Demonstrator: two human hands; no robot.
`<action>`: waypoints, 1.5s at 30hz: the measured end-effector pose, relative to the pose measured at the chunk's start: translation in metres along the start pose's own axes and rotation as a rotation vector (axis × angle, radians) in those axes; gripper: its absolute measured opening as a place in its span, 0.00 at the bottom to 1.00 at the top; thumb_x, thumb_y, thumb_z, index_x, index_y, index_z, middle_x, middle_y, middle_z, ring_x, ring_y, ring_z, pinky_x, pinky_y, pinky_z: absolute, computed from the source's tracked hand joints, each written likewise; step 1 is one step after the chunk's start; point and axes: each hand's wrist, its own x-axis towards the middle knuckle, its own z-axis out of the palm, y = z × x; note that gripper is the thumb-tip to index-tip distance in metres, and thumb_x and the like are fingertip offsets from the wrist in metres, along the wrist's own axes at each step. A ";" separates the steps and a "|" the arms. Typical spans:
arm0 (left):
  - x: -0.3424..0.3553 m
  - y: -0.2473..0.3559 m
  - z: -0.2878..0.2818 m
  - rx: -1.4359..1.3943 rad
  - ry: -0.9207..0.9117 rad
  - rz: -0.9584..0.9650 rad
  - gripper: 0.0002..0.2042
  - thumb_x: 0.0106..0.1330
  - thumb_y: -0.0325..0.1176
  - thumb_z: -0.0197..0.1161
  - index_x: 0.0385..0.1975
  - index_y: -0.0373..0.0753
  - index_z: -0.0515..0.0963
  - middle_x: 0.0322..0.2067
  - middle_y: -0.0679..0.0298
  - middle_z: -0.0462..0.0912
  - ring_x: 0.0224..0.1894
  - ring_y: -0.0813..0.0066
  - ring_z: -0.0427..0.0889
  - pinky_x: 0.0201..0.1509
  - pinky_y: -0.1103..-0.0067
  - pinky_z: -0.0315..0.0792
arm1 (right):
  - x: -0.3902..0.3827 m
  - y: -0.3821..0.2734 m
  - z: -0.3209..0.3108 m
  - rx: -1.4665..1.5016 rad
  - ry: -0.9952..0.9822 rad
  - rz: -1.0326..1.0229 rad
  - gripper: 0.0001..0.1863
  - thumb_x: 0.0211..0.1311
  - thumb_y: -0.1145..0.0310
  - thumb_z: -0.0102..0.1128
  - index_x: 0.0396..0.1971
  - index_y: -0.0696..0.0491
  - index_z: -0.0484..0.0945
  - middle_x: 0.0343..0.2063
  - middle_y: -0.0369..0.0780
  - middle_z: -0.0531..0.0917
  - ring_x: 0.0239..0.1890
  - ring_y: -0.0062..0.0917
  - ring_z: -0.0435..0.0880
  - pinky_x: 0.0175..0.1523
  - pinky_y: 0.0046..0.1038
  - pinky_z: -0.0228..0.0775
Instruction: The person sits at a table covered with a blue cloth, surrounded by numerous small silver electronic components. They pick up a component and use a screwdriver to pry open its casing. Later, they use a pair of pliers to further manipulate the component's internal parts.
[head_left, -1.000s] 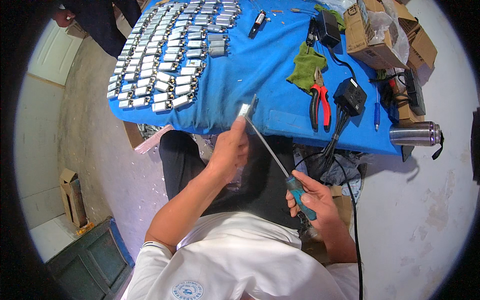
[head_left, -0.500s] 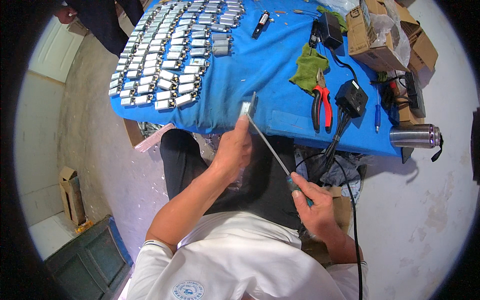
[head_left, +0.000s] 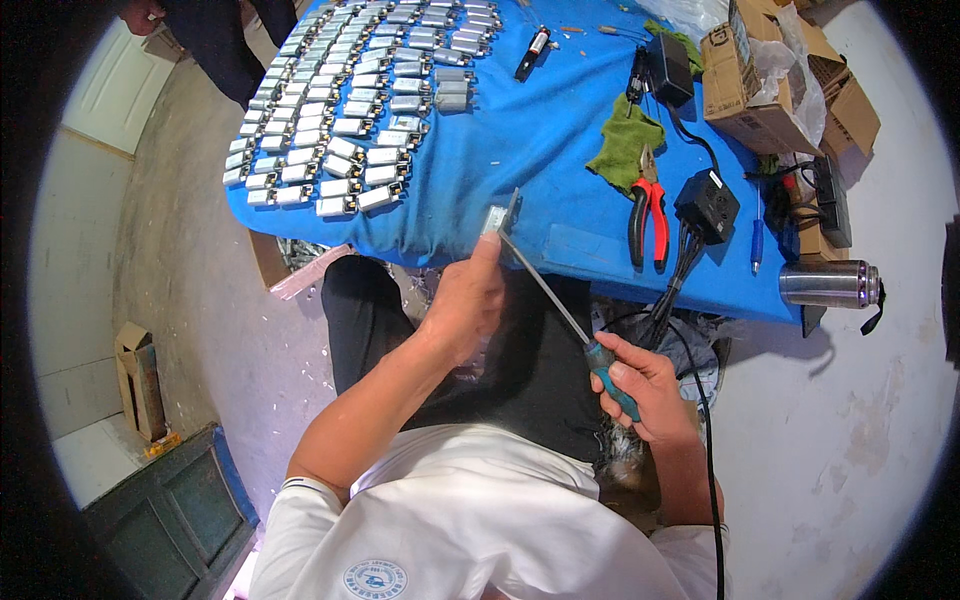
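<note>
My left hand is closed on a small silver rectangular metal part at the front edge of the blue-covered table, thumb pressed along it. A thin strip sticks up beside the part; I cannot tell whether they are joined. In my closed right hand is a screwdriver with a teal and black handle. Its long shaft slants up to the left, and the tip meets the part by my left thumb. Many similar silver parts lie in rows at the table's left.
Red and black pliers, a green cloth, a black power box and a blue pen-like tool lie on the right. A steel flask rests at the corner. A black cable hangs beside my right arm. Another person's legs show far left.
My right hand has shifted slightly right and regripped, so more of the screwdriver handle shows. My left hand still holds the metal part in nearly the same place.
</note>
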 end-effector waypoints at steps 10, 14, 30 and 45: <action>0.003 -0.001 0.001 0.034 0.048 0.010 0.27 0.65 0.62 0.49 0.13 0.52 0.53 0.12 0.77 0.50 0.12 0.85 0.47 0.15 0.84 0.43 | -0.004 -0.006 0.015 -0.503 0.103 -0.158 0.20 0.64 0.72 0.54 0.57 0.54 0.72 0.28 0.36 0.80 0.21 0.12 0.73 0.26 0.17 0.66; 0.002 0.002 0.004 0.054 0.060 -0.010 0.27 0.65 0.63 0.48 0.12 0.52 0.52 0.12 0.77 0.50 0.12 0.84 0.47 0.15 0.83 0.43 | -0.003 0.002 0.019 -0.728 0.142 -0.363 0.20 0.62 0.73 0.56 0.55 0.54 0.73 0.28 0.40 0.82 0.23 0.16 0.75 0.29 0.21 0.69; 0.000 0.002 0.001 0.035 0.015 0.006 0.28 0.66 0.63 0.45 0.11 0.51 0.50 0.12 0.75 0.51 0.13 0.82 0.48 0.17 0.82 0.42 | 0.002 -0.012 0.007 -0.355 0.036 -0.104 0.20 0.65 0.70 0.52 0.57 0.54 0.72 0.27 0.34 0.79 0.19 0.10 0.70 0.25 0.15 0.64; 0.002 0.003 -0.003 0.074 -0.005 0.002 0.27 0.66 0.62 0.47 0.12 0.51 0.51 0.13 0.76 0.51 0.14 0.84 0.48 0.16 0.83 0.42 | 0.010 -0.013 0.013 -1.143 0.154 -0.647 0.21 0.56 0.72 0.62 0.52 0.54 0.75 0.28 0.46 0.79 0.29 0.35 0.81 0.36 0.31 0.73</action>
